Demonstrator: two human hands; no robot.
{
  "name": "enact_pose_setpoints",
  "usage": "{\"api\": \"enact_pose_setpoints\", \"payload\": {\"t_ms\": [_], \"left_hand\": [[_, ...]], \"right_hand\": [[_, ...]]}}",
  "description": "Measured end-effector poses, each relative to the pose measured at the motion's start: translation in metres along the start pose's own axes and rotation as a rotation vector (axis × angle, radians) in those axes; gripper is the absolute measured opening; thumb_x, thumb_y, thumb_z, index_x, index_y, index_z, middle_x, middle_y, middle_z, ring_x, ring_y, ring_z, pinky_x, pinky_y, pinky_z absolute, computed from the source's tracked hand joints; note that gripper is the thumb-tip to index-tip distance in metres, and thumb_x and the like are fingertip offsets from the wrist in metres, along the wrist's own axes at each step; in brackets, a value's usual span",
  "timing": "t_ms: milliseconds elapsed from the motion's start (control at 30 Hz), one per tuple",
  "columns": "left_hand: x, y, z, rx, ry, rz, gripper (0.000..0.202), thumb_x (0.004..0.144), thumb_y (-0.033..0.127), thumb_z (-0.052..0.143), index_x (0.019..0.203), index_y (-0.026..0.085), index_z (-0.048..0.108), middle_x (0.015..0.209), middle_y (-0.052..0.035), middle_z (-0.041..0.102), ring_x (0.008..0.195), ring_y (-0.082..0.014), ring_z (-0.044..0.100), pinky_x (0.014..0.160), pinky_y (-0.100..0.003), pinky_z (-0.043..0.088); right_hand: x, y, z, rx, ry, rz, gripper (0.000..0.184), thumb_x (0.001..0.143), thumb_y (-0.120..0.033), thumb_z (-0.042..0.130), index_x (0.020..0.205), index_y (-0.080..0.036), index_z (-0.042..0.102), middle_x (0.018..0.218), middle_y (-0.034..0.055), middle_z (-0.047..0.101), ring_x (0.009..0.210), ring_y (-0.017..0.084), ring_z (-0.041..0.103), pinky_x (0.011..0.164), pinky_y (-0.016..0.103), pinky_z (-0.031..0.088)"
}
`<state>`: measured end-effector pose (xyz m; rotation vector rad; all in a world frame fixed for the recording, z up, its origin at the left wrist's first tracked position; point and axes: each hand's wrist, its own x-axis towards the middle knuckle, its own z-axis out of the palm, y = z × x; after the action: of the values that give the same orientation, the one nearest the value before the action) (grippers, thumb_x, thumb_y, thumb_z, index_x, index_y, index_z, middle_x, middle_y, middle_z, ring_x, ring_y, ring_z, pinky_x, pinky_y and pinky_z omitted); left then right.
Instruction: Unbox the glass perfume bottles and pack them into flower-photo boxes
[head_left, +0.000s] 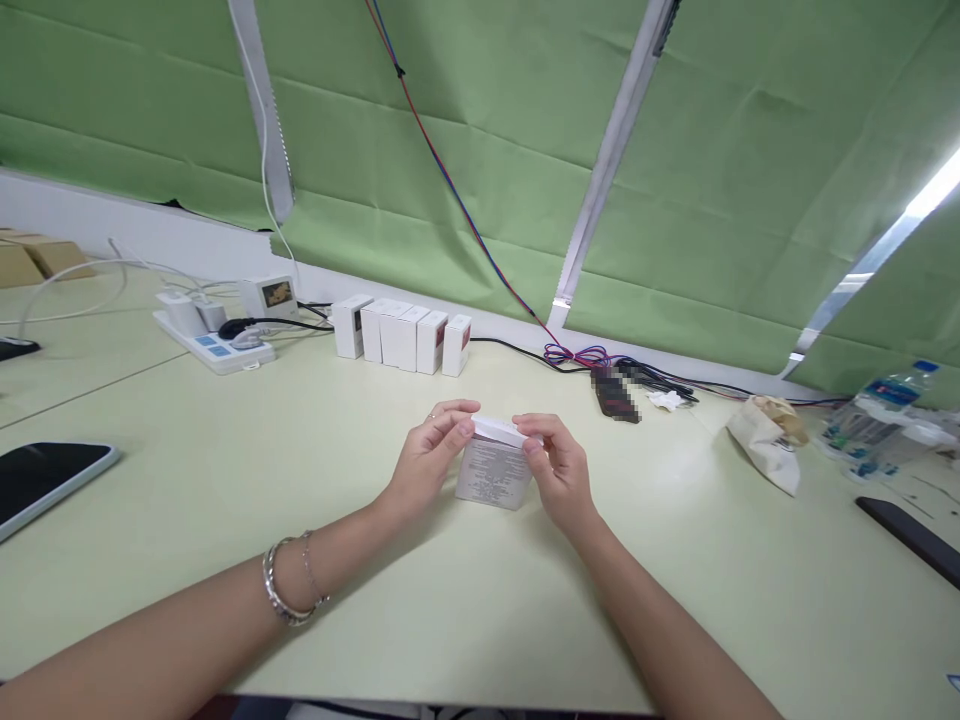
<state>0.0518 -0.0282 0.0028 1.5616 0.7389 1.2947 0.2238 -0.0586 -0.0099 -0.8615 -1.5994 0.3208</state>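
Observation:
A small white box (495,474) with grey printed text on its near side stands on the table between my hands. Its top flap is slightly raised, and a thin gap shows below it. My left hand (433,450) grips the box's upper left corner, thumb in front and fingers behind. At the upper right corner, my right hand (559,468) pinches the flap's end between thumb and fingers. The contents of the box are hidden.
Behind stands a row of white boxes (401,337). A power strip (214,343) with plugs lies left of them, and a phone (52,480) nearer. To the right are bundled cables (581,356), a crumpled paper bag (766,445), a bottle (892,390) and a dark flat object (911,540).

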Motion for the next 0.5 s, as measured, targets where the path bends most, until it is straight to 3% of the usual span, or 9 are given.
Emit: {"api": "enact_pose_setpoints", "payload": {"t_ms": [200, 367, 500], "left_hand": [[0.0006, -0.0017, 0.0003, 0.043, 0.037, 0.055, 0.034, 0.075, 0.052, 0.06, 0.068, 0.019, 0.057, 0.101, -0.0072, 0.052, 0.095, -0.0223, 0.053, 0.068, -0.031, 0.049], [0.0002, -0.0026, -0.0001, 0.1, 0.064, 0.13, 0.027, 0.079, 0.044, 0.059, 0.067, 0.02, 0.053, 0.1, -0.0068, 0.052, 0.1, -0.0223, 0.053, 0.068, -0.031, 0.052], [0.0022, -0.0055, -0.006, 0.176, 0.009, 0.218, 0.019, 0.083, 0.036, 0.055, 0.073, 0.02, 0.054, 0.102, -0.0069, 0.053, 0.098, -0.0204, 0.054, 0.069, -0.03, 0.053]], "right_hand": [[0.0, -0.0031, -0.0004, -0.065, -0.01, -0.011, 0.013, 0.09, -0.027, 0.044, 0.093, -0.023, 0.057, 0.099, 0.0072, 0.062, 0.098, 0.02, 0.058, 0.076, 0.034, 0.047], [0.0004, -0.0022, -0.0005, -0.079, -0.016, 0.005, 0.015, 0.09, -0.029, 0.043, 0.095, -0.023, 0.056, 0.099, 0.0076, 0.062, 0.099, 0.02, 0.058, 0.078, 0.034, 0.048], [0.0012, -0.003, -0.001, -0.049, -0.015, 0.013, 0.013, 0.089, -0.028, 0.044, 0.092, -0.023, 0.056, 0.098, 0.007, 0.062, 0.097, 0.02, 0.058, 0.077, 0.033, 0.047]]}}
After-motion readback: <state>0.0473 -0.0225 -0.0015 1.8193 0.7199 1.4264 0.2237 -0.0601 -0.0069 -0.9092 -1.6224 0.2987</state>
